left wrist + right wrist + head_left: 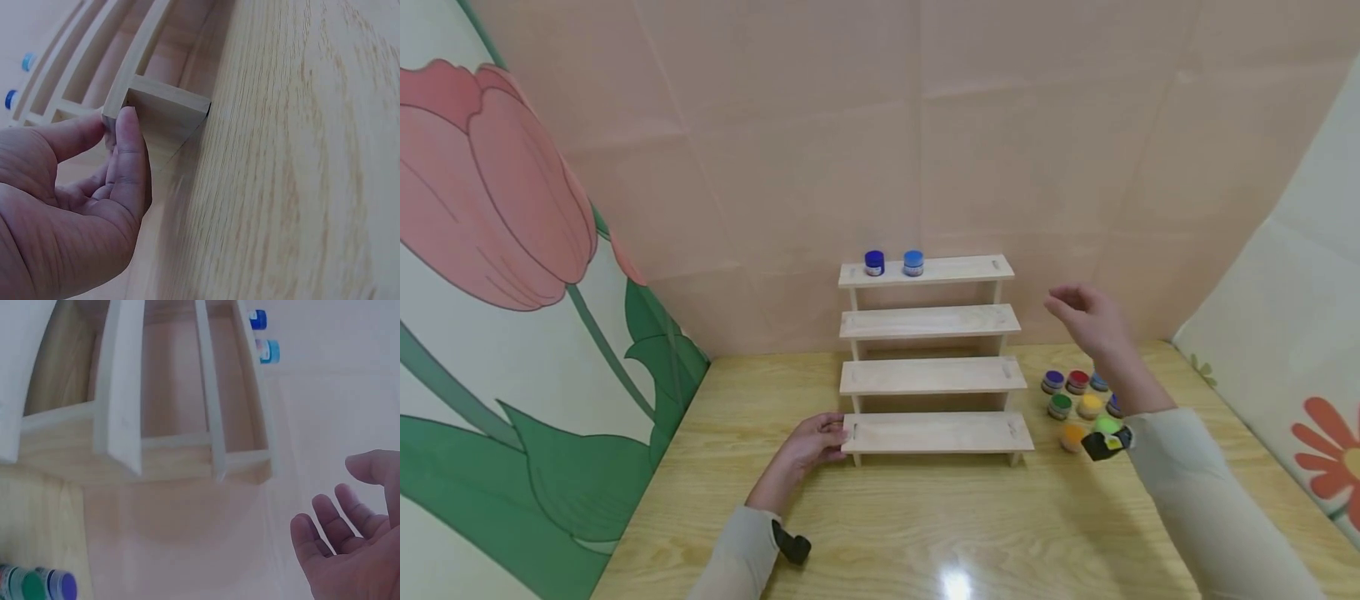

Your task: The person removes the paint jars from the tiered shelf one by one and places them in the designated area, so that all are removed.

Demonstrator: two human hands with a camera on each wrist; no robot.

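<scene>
A light wooden stepped rack (936, 432) with several tiers stands against the back wall. My left hand (808, 442) pinches the left end of its lowest board between thumb and fingers, as the left wrist view shows close up. On the top tier, toward the left, sit a dark blue paint jar (874, 264) and a lighter blue paint jar (913, 263). My right hand (1093, 321) is raised in the air to the right of the rack. Its fingers are loosely bent, and the right wrist view shows nothing held in them.
Several small jars are grouped on the wooden table (880, 525) right of the rack, among them a green jar (1060, 406), a red jar (1077, 382) and an orange jar (1073, 437). My right forearm partly covers this group. Floral panels (497, 192) flank both sides.
</scene>
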